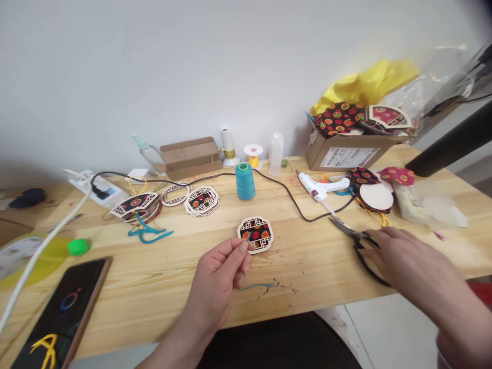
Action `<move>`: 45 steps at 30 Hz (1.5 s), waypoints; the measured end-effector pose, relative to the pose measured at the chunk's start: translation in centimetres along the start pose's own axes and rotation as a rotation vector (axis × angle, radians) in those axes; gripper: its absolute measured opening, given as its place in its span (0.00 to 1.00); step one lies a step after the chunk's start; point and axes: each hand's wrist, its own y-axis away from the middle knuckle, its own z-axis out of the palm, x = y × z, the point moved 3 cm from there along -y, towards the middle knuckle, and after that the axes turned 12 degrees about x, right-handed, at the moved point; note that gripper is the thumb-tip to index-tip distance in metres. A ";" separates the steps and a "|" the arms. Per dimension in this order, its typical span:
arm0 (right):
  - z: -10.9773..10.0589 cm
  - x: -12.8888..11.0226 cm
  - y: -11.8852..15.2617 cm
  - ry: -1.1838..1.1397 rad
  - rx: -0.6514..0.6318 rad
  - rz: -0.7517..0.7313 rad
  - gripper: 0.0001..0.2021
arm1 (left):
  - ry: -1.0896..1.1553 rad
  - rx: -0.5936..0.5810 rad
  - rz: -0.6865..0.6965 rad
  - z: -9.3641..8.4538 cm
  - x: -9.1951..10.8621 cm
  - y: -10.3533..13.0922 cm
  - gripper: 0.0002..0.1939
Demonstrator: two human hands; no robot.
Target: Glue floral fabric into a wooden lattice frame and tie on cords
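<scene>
My left hand (226, 264) is closed in a pinch, with a short end of teal thread (250, 236) poking out past the fingertips. Just beyond those fingers is an octagon-like wooden-framed ornament (261, 231) with black and red patterned fabric; the fingertips overlap its lower left edge. Another piece of teal cord (257, 285) lies on the table below the hand. To the right, my right hand (403, 253) has its fingers on the black handles of a pair of scissors (349, 231), whose blades point toward the glue gun. Part of the handles is hidden beneath the hand.
A teal thread cone (245, 183) stands mid-table. Behind the scissors lies a white glue gun (321, 185), with a black cable running left. More ornaments (202, 200) lie left. A full cardboard box (342, 151) sits back right, a phone (69, 307) front left.
</scene>
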 end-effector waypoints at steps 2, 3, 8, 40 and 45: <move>-0.6 -2.6 -0.4 -0.196 0.036 -0.080 0.08 | 0.003 -0.007 -0.001 0.1 0.0 0.0 0.10; -0.7 -4.0 -0.6 -0.323 0.018 -0.137 0.09 | 0.001 -0.009 0.000 0.2 0.0 0.0 0.10; -0.6 -8.6 -1.4 -0.553 -0.076 -0.274 0.11 | 0.001 -0.018 -0.002 0.2 0.1 0.2 0.10; -2.3 -11.4 -4.0 -1.162 0.037 0.083 0.08 | -0.252 -0.245 0.012 1.5 -1.1 1.3 0.11; -1.0 -11.4 -3.6 -1.315 -0.075 0.284 0.06 | -0.165 -0.235 0.005 1.4 -1.3 0.9 0.11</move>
